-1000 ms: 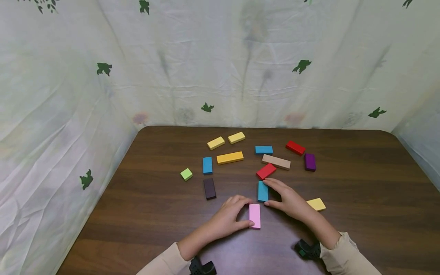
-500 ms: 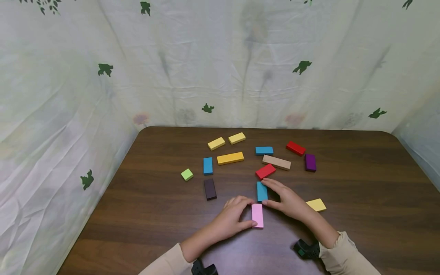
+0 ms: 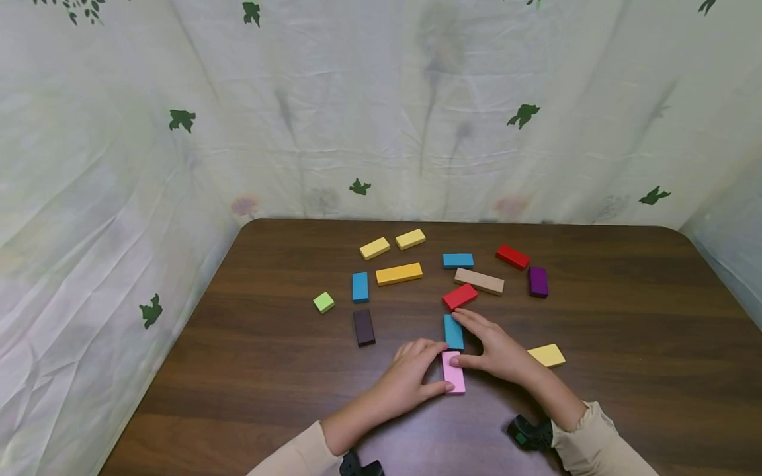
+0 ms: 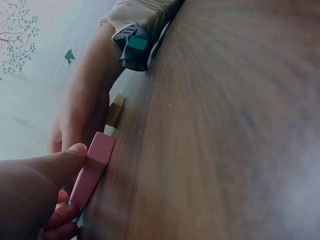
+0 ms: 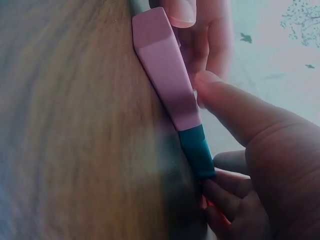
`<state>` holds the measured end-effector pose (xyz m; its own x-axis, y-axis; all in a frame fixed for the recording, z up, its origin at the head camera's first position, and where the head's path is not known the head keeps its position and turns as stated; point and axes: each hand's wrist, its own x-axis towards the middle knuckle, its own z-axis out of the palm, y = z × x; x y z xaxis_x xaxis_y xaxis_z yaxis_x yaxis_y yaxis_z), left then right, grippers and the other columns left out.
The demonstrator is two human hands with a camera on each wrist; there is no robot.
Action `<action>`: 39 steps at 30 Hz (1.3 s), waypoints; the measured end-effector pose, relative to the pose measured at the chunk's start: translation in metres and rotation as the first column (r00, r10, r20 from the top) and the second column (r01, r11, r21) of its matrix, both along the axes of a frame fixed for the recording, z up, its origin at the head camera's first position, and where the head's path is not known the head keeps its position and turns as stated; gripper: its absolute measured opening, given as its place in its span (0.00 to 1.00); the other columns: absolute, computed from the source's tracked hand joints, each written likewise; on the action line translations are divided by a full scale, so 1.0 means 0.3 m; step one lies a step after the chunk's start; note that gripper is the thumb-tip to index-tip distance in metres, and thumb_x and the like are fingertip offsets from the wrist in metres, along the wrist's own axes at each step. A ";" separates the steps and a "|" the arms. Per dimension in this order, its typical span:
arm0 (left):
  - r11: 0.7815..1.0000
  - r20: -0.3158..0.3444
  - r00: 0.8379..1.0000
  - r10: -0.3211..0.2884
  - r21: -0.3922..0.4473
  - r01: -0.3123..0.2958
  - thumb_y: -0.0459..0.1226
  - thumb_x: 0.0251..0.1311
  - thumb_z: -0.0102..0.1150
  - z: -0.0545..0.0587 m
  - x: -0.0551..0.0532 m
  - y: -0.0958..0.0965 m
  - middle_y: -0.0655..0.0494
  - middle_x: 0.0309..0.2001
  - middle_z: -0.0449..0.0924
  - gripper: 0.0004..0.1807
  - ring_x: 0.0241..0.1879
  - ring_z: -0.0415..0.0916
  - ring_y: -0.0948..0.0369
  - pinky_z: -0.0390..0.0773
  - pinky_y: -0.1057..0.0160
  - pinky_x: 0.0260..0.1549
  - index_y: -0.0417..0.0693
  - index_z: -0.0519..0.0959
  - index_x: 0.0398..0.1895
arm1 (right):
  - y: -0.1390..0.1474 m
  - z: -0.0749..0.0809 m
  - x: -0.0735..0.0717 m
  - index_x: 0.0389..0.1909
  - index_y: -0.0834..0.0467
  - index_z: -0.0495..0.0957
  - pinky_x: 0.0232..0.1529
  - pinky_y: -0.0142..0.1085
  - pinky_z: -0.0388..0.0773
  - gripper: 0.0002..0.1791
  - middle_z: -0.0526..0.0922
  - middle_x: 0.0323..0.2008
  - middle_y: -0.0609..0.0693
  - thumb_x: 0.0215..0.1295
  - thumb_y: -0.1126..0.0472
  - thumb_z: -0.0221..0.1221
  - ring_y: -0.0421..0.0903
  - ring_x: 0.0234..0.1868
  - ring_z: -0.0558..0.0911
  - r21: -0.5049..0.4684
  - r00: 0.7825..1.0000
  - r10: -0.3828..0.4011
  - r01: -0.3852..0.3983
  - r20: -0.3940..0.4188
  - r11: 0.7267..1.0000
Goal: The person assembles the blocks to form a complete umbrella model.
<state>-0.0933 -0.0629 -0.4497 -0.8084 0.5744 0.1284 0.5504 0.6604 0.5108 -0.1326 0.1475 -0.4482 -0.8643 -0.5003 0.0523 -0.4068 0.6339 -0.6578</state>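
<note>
My left hand (image 3: pixel 407 378) pinches a pink rectangular block (image 3: pixel 455 379) by its ends, thumb at the near end and fingers at the far end. That block lies flat on the table, its far end against the near end of a blue block (image 3: pixel 453 332). Over the blue block reaches my right hand (image 3: pixel 499 350): its fingers bend at the far end, while its thumb (image 5: pixel 220 92) has come over the pink block's upper edge. In the right wrist view the pink block (image 5: pixel 162 75) and blue block (image 5: pixel 196 152) stand in line. Just beyond lies a red block (image 3: pixel 460 297), close to the right fingertips.
Behind are a beige block (image 3: pixel 479 281), another blue block (image 3: pixel 458 261), a second red block (image 3: pixel 512 256) and a purple block (image 3: pixel 538 282). Leftward lie a dark block (image 3: pixel 364 328), a green cube (image 3: pixel 324 302) and an orange block (image 3: pixel 399 274). A yellow block (image 3: pixel 547 356) sits by the right forearm.
My left hand has slid the pink block rightward until it lines up below the blue one. The blue block shifted slightly left, and my right thumb moved from its near end onto the pink block.
</note>
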 end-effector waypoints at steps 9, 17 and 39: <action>0.999 -0.047 0.999 -0.027 -0.039 0.025 0.57 0.54 0.53 -0.004 -0.013 0.007 0.58 0.48 0.69 0.34 0.49 0.64 0.59 0.61 0.56 0.52 0.49 0.67 0.61 | 0.004 0.007 0.003 0.65 0.57 0.59 0.53 0.60 0.58 0.44 0.57 0.64 0.57 0.50 0.41 0.62 0.59 0.61 0.61 0.000 1.000 0.009 -0.009 0.025 1.000; 0.998 -0.046 0.999 -0.028 -0.061 0.025 0.59 0.53 0.53 0.002 -0.020 0.012 0.58 0.48 0.69 0.34 0.50 0.64 0.59 0.61 0.56 0.52 0.50 0.68 0.59 | 0.013 0.004 0.001 0.66 0.58 0.58 0.55 0.56 0.59 0.43 0.57 0.64 0.56 0.53 0.41 0.60 0.57 0.62 0.59 -0.025 0.999 0.039 -0.038 0.029 0.999; 0.996 -0.047 0.996 -0.070 -0.051 0.068 0.59 0.55 0.51 -0.001 -0.021 0.012 0.58 0.50 0.69 0.33 0.52 0.63 0.59 0.59 0.56 0.54 0.49 0.68 0.59 | 0.022 0.003 0.006 0.65 0.58 0.58 0.55 0.55 0.58 0.42 0.57 0.64 0.56 0.53 0.42 0.60 0.57 0.62 0.59 -0.045 0.998 0.051 -0.049 0.030 0.998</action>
